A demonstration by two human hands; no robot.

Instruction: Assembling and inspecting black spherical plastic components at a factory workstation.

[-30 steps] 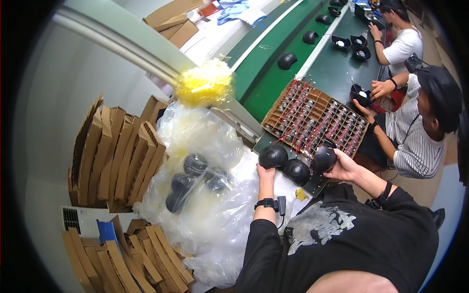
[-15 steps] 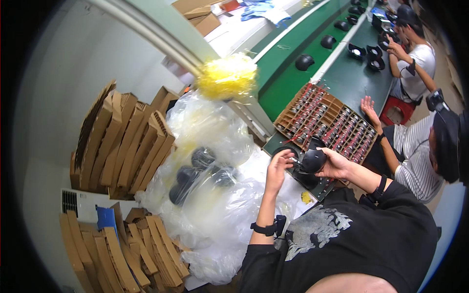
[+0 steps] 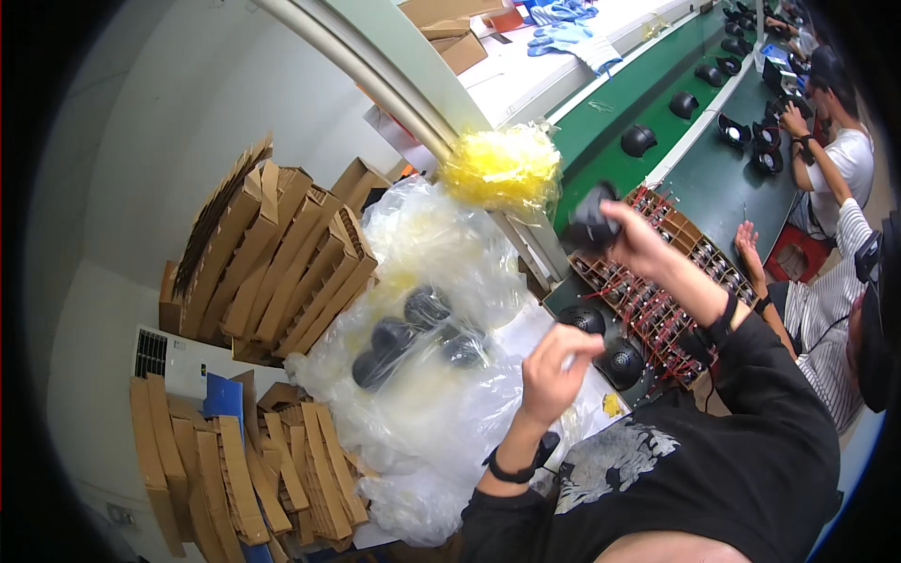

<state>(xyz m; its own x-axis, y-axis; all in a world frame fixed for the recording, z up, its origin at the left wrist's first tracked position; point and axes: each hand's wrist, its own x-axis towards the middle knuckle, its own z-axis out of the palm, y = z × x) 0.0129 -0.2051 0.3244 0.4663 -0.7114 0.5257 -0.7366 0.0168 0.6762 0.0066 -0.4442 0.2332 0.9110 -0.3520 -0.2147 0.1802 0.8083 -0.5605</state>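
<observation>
The worker's R hand (image 3: 636, 242) had its fingers closed round a black dome housing (image 3: 593, 221), held up approx. over the corner of the cardboard parts tray (image 3: 672, 219), nr the end of the green belt (image 3: 648, 103); housing a bit blurred, so couldn't tell its exact tilt. L hand (image 3: 556, 373) was lower, fingers loosely bent w/ a gap to the thumb, nothing visible in it. Just beyond its fingertips sat two perforated domes (image 3: 620, 364), side by side on the bench. To the L, more black domes (image 3: 387, 340) showed thru clear plastic sheeting (image 3: 427, 427). A co-worker in stripes (image 3: 817, 375) was R of the tray.
</observation>
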